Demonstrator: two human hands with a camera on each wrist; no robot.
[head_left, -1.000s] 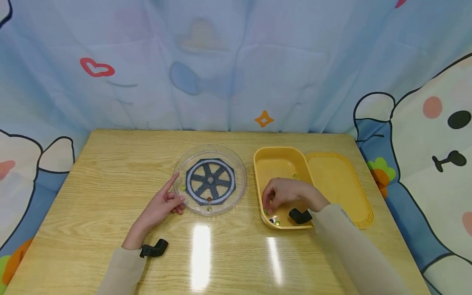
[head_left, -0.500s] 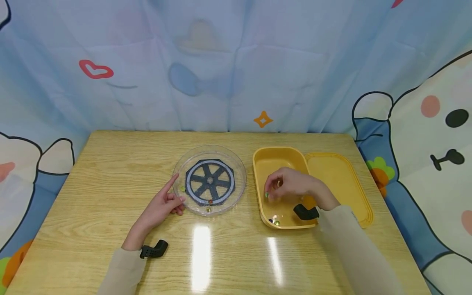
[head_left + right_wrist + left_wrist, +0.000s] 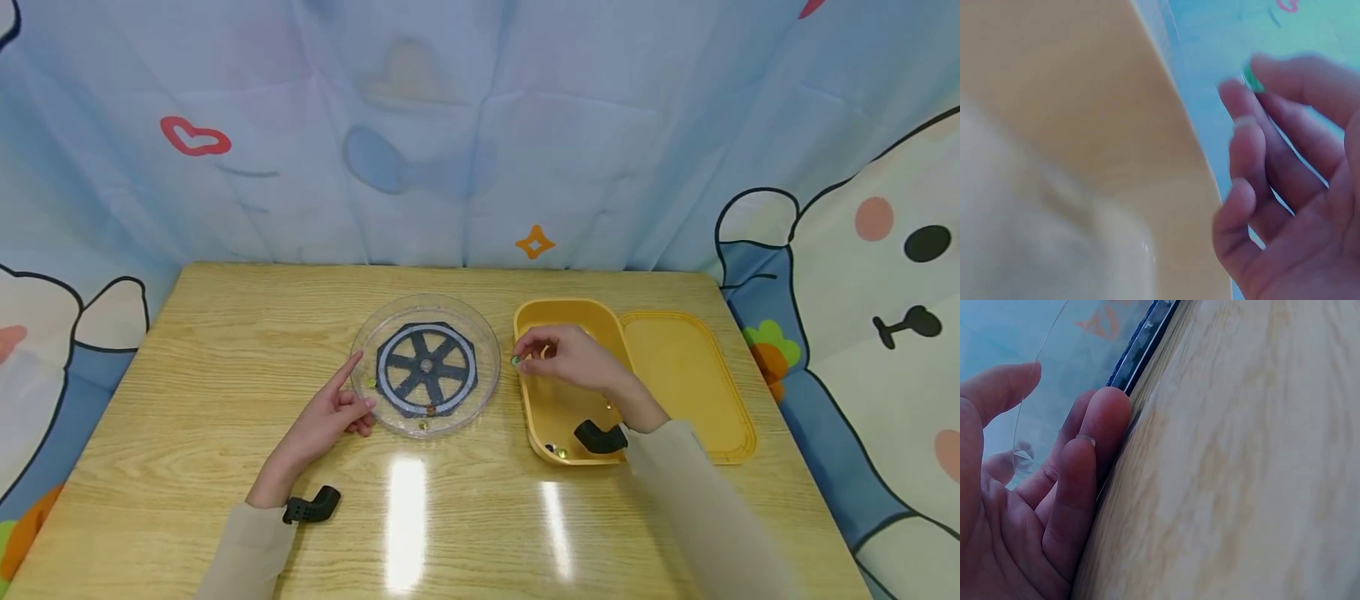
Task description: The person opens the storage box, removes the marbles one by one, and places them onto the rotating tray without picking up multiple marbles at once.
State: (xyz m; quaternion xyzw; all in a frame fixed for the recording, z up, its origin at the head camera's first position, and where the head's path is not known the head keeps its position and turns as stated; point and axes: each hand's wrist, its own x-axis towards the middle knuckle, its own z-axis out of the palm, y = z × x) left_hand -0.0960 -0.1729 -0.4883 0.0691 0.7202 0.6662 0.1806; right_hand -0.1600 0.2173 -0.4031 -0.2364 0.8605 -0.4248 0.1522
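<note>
The right hand (image 3: 573,358) is up over the left wall of the yellow box (image 3: 570,329); its fingers are curled in, and the thumb and first finger pinch a small green bead (image 3: 515,360); the bead sits at the very tips, right above the box's left rim; in the right wrist view the bead (image 3: 1251,81) shows as a green spot between the fingertips, though that view is blurry.

The clear dish (image 3: 426,364) lies to the left of the bead, just past the box rim, with a thin strip of table (image 3: 225,333) between; so the bead is on the right side of the dish, and the right hand is much nearer to that side than the left hand is; a dark wheel shape (image 3: 427,367) fills the middle of the dish, and a few little beads sit near its front edge.

The left hand (image 3: 330,417) rests on the table at the dish's left rim; its first finger is straight and points up along the rim, the other fingers are loosely bent against the edge, and it holds nothing.

More beads (image 3: 556,451) lie in the front corner of the box; the box lid (image 3: 686,375) lies flat on the right.
</note>
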